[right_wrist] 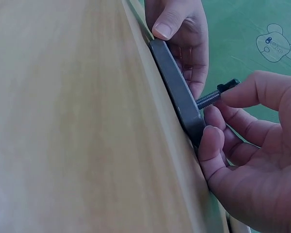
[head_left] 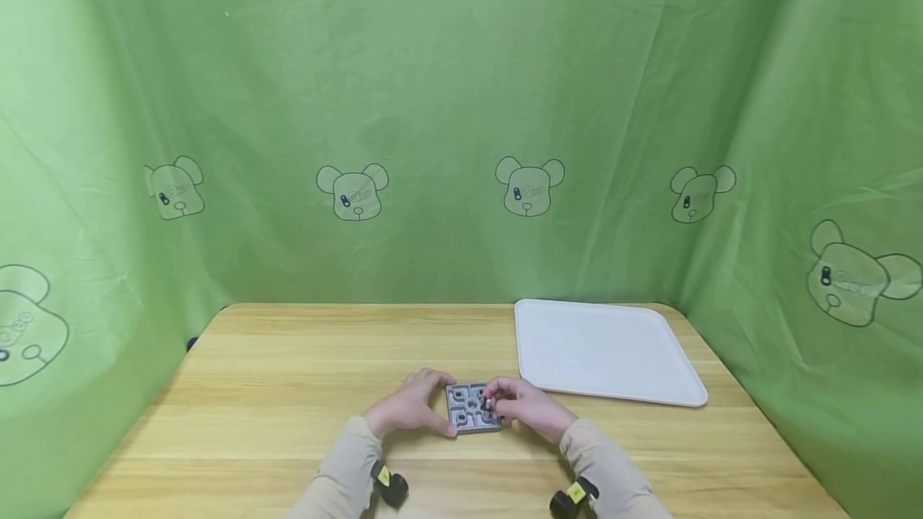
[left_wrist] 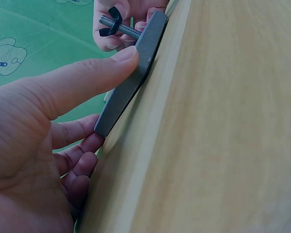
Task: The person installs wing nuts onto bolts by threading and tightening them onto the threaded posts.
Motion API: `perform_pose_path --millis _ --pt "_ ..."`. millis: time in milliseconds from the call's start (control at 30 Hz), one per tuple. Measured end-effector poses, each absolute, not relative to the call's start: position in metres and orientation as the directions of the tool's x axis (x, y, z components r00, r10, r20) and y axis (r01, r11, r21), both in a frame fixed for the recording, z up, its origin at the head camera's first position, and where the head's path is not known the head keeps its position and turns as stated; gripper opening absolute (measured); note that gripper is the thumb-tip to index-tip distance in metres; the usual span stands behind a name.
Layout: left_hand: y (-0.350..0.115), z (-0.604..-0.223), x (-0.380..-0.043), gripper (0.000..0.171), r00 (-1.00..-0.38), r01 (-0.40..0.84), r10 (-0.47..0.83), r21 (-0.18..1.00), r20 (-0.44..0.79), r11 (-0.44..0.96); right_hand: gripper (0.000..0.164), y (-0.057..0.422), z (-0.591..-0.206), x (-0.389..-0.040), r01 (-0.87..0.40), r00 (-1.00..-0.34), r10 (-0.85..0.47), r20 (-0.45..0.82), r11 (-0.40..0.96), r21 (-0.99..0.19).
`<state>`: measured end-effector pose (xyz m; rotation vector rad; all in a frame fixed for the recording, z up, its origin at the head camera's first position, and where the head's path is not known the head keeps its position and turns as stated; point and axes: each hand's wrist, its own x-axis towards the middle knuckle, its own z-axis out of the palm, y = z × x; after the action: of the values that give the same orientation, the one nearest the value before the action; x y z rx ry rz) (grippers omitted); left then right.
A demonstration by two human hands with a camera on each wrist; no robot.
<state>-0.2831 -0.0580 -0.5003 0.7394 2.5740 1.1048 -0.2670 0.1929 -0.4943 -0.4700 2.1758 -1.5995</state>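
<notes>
A square grey metal plate [head_left: 473, 421] with recesses and holes lies on the table's near middle. My left hand [head_left: 413, 405] grips its left side, thumb [left_wrist: 99, 73] along the near edge and fingers at the far corner. From the plate's right part rises a threaded bolt [left_wrist: 131, 31] carrying a black wing nut [left_wrist: 111, 23] close to its upper end. My right hand [head_left: 530, 407] has its fingers curled about the bolt and wing nut. In the right wrist view one fingertip touches right by the wing nut, while another digit rests at the plate's corner.
A white rectangular tray [head_left: 606, 351] lies at the back right of the wooden table [head_left: 324, 359], beyond the right hand. Green cloth [head_left: 447, 247] printed with bear heads hangs behind the table and along both sides. Each wrist wears a black camera.
</notes>
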Motion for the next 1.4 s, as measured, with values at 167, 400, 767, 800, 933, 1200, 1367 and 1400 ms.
perform_pose_path --millis 167,400,767,800,933,1200,1367,1400 --pt "-0.0577 -0.4993 -0.2828 0.081 -0.842 0.355 0.539 0.728 -0.024 0.587 0.031 0.1926 -0.4939 -0.2664 -0.054 -0.861 -0.497 -0.106 0.297 -0.953" --pt "-0.0578 -0.4996 -0.2826 0.082 -0.842 0.352 0.539 0.73 -0.026 0.586 0.03 0.1914 -0.4927 -0.2652 -0.057 -0.865 -0.491 -0.103 0.301 -0.952" --pt "-0.0582 -0.4993 -0.2837 0.082 -0.842 0.346 0.539 0.738 -0.028 0.579 0.029 0.1879 -0.4901 -0.2638 -0.055 -0.894 -0.437 -0.102 0.331 -0.942" --pt "-0.0582 -0.4994 -0.2838 0.082 -0.842 0.346 0.539 0.739 -0.029 0.579 0.029 0.1877 -0.4906 -0.264 -0.054 -0.896 -0.432 -0.102 0.333 -0.942" --pt "-0.0581 -0.4997 -0.2841 0.082 -0.841 0.348 0.541 0.737 -0.028 0.579 0.029 0.1873 -0.4919 -0.2645 -0.052 -0.901 -0.423 -0.102 0.337 -0.94" --pt "-0.0574 -0.4996 -0.2827 0.082 -0.843 0.355 0.538 0.727 -0.023 0.588 0.033 0.193 -0.495 -0.2657 -0.043 -0.866 -0.491 -0.099 0.27 -0.962" --pt "-0.0571 -0.4984 -0.2818 0.082 -0.844 0.356 0.537 0.729 -0.018 0.584 0.034 0.1947 -0.497 -0.2675 -0.035 -0.868 -0.486 -0.103 0.267 -0.963" --pt "-0.0571 -0.4981 -0.2817 0.082 -0.844 0.355 0.536 0.731 -0.017 0.583 0.033 0.1947 -0.4975 -0.2681 -0.029 -0.87 -0.481 -0.107 0.267 -0.963"
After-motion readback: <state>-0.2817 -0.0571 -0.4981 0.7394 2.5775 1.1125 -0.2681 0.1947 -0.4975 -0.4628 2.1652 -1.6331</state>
